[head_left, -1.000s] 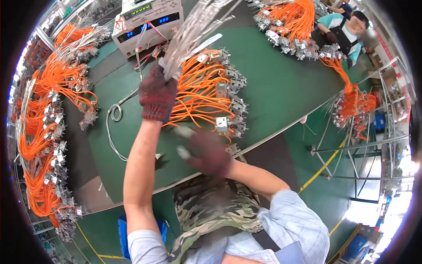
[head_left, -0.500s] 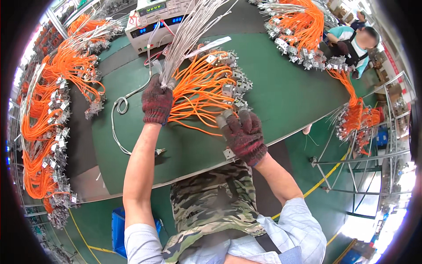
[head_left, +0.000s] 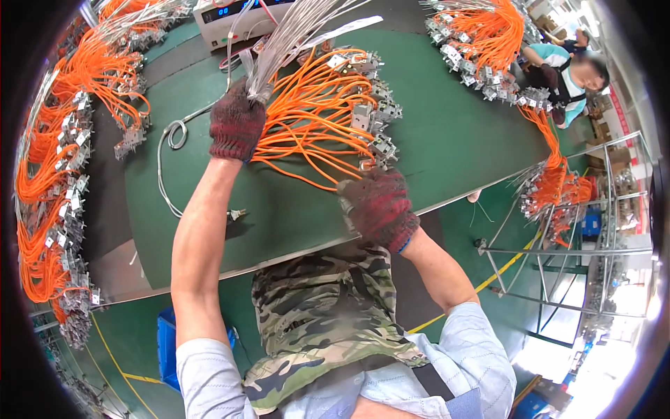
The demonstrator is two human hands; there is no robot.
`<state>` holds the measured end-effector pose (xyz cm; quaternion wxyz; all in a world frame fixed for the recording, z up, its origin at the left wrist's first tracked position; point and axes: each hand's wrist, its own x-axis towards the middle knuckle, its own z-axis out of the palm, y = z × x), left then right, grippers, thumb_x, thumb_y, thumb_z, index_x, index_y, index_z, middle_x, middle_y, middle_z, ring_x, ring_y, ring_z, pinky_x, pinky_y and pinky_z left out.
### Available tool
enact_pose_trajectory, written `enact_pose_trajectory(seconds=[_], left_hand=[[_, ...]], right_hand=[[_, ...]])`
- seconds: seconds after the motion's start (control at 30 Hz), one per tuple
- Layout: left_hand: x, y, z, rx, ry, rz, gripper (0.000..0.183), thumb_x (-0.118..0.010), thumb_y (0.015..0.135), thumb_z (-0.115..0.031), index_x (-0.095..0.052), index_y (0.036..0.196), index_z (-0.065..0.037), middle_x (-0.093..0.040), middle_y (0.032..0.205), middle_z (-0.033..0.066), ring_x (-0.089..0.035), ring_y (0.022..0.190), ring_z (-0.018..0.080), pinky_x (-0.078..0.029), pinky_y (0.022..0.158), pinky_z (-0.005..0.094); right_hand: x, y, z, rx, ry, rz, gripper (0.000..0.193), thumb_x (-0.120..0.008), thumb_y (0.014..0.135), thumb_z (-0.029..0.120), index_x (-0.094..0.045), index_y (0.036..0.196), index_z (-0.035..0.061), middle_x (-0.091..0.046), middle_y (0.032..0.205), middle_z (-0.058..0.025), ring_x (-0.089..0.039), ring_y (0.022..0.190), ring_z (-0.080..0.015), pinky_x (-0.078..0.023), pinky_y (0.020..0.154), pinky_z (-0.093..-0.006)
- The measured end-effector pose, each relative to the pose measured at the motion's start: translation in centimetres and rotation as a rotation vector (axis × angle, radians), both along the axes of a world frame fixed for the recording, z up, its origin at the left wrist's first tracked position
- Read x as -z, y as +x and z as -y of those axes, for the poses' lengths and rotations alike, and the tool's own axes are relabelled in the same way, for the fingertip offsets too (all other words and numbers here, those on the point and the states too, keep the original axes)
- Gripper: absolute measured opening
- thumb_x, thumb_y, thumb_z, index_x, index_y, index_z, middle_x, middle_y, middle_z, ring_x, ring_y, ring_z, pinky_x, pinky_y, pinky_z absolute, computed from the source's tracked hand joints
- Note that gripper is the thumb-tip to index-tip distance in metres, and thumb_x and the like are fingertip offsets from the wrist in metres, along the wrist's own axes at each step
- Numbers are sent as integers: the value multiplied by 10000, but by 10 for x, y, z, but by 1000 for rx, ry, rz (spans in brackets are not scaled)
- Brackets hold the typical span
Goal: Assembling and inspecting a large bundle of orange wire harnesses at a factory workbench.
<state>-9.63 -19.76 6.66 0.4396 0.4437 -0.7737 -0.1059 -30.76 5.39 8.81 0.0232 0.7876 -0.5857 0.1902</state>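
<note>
My left hand [head_left: 237, 126], in a dark red and black knit glove, is closed round a bundle of cables. Bare silver wires [head_left: 286, 49] fan out above its grip. From its right side spread orange cables [head_left: 314, 105], ending in a stack of grey metal connectors [head_left: 380, 115] on the green table mat [head_left: 460, 133]. My right hand [head_left: 380, 206], gloved alike, is by the lowest connectors near the table's front edge. Its fingers are smeared by motion, so what they hold, if anything, is unclear.
An instrument with blue digits [head_left: 234, 24] stands at the back. A grey cord with a plug [head_left: 237, 214] lies left of the bundle. More orange cable bundles [head_left: 49, 181] line the left side and the far right [head_left: 488, 35]. Beyond the table are a co-worker [head_left: 579, 77] and a metal rack [head_left: 558, 251].
The view has shifted, so the table sits higher and further left. The metal connector that showed below my right hand is no longer visible. My left hand keeps its grip on the bundle.
</note>
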Motion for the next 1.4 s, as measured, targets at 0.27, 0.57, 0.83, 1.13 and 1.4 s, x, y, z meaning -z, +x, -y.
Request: enact_pose_trajectory(seconds=[0.27, 0.57, 0.83, 1.13, 1.4], left_hand=[[2, -4, 36, -78, -1, 27, 310, -677, 949, -285, -701, 1166, -64, -737, 917, 267, -712, 838, 484, -556, 731, 576], [-16, -8, 25, -46, 157, -70, 266, -691, 975, -252, -706, 1161, -61, -714, 761, 176, -732, 682, 344, -555, 652, 446], [13, 5, 40, -108, 14, 17, 363, -755, 987, -348, -738, 1186, -45, -676, 741, 102, -625, 645, 185, -500, 612, 399], [4, -3, 39, -82, 120, -105, 315, -728, 960, -274, -714, 1206, -76, -724, 877, 189, -680, 763, 359, -539, 696, 465], [-25, -15, 53, -135, 95, 219, 434, -646, 997, -353, -645, 1319, -62, -738, 989, 278, -710, 957, 483, -547, 822, 563]], right_hand=[[-27, 5, -42, 393, 153, 283, 378, -790, 890, 349, -741, 1139, 68, -755, 958, -156, -716, 861, -402, -554, 793, -519], [49, 62, -35, 479, -30, 649, 346, -805, 864, 280, -688, 1076, 33, -667, 932, -140, -650, 787, -382, -517, 686, -524], [23, 13, -35, 116, 187, 78, 252, -716, 832, 199, -697, 1069, 116, -625, 1039, -121, -626, 905, -332, -502, 744, -464], [20, -17, -21, 344, -116, 565, 744, -878, 797, 245, -523, 1413, 24, -628, 1264, -240, -639, 1097, -446, -543, 895, -531], [35, 64, -41, 101, 111, 524, 495, -787, 899, 260, -640, 1289, -7, -669, 1120, -227, -669, 979, -422, -549, 829, -516]])
